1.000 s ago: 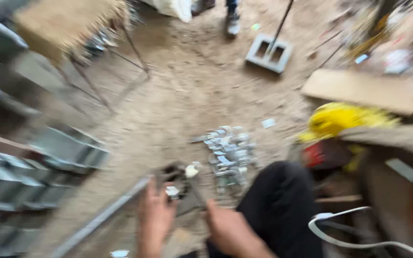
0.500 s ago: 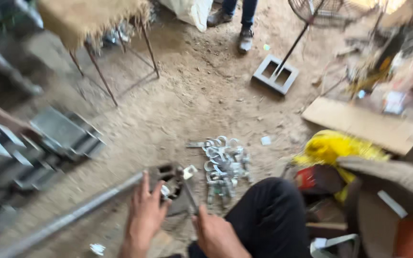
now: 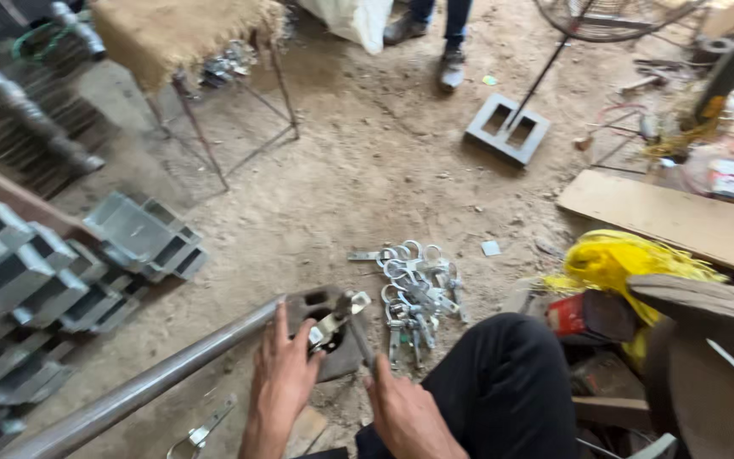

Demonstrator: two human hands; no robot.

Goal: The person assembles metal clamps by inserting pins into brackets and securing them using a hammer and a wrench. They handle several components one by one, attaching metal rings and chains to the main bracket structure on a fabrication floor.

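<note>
My left hand (image 3: 285, 378) grips the near end of a long grey metal pipe (image 3: 155, 382), its fingers against a shiny metal clamp (image 3: 335, 321) fitted there. The pipe end rests on a dark metal block (image 3: 333, 357) on the dirt floor. My right hand (image 3: 405, 416) is closed around a thin metal tool (image 3: 360, 340) whose tip meets the clamp. My knee in black trousers (image 3: 503, 382) is beside the right hand. A pile of several shiny clamps (image 3: 414, 289) lies just beyond the block.
Stacked grey metal channels (image 3: 129, 234) fill the left. A burlap-topped metal stool (image 3: 180, 34) stands far left, a concrete block with a rod (image 3: 507, 127) far right. Another person's legs (image 3: 443, 34) stand at the top. A board (image 3: 673, 221), yellow rope (image 3: 613, 259) and a loose clamp (image 3: 201, 429) lie nearby.
The view has steadied and drawn closer to the pipe end. Both hands stay at the clamp, the right one now lower beside the knee.
</note>
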